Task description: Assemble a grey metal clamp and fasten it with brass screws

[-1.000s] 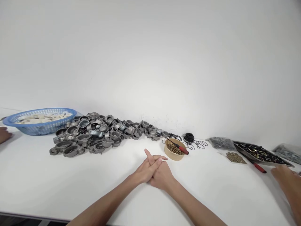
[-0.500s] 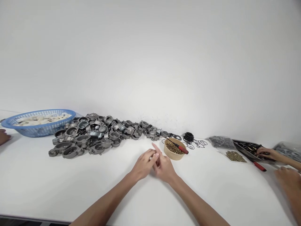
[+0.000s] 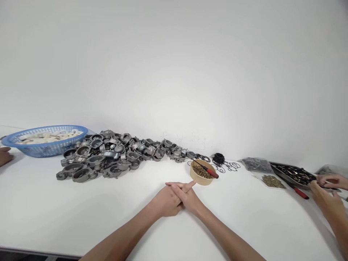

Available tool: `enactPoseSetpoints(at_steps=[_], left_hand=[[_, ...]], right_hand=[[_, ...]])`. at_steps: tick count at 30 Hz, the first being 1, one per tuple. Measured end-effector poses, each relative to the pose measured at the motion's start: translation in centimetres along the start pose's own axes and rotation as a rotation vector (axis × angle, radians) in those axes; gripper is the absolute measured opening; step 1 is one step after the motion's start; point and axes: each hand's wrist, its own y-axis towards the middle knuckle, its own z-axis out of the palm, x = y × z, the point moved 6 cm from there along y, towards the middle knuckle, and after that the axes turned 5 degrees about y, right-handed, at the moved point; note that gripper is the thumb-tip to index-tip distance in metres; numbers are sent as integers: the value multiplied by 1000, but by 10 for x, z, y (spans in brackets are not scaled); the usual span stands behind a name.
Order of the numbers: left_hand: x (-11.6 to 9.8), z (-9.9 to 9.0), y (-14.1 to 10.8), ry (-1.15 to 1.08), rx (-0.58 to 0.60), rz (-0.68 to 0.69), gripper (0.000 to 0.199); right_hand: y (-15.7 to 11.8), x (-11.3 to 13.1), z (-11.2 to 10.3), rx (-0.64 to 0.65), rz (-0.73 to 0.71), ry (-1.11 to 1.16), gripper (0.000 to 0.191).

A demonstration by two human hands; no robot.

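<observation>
My left hand (image 3: 169, 201) and my right hand (image 3: 191, 199) are clasped together above the white table, just in front of the paper bowl (image 3: 198, 181). Fingers of the right hand lie across the back of the left. One left digit sticks out toward the bowl, while the other left fingers are mostly hidden in the clasp. No object shows between the hands. Small brass screws (image 3: 201, 172) fill the bowl, and a red-handled screwdriver (image 3: 212, 173) rests across its rim.
Grey metal housings (image 3: 108, 156) lie heaped at left, beside a blue basket (image 3: 40, 149) of white parts. Black rubber rings (image 3: 218, 158) lie behind the bowl. At right are bagged parts, a tray of black parts (image 3: 293, 173), another screwdriver (image 3: 301, 193) and a co-worker's hands (image 3: 328, 199).
My hands have shifted from touching at the fingers to a closer clasp, with the right over the left. The co-worker's hand at right has left the tray and moved right.
</observation>
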Motion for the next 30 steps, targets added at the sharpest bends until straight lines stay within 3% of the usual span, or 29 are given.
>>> enactPoseSetpoints(at_steps=[6,15,20,24,27,30], left_hand=[[6,2,1,-73,-10,-51,88],[3,3,4,22,-29,-40,91],[1,-14,2,168,-165,-22,66],[-3,-34,-2,152,-296,-23,42],[-15,-28,-4,149,-229,91,28],[-26,-8,-4,163,-93,193,30]], right_hand=[[0,1,-5,-22,3,-76,53],[1,8,-4,-33,-50,-47,58],[8,13,-23,-17,-37,118,64],[10,14,-45,-60,-40,318,64],[6,14,-42,61,-64,108,58],[0,14,-34,20,-180,-286,46]])
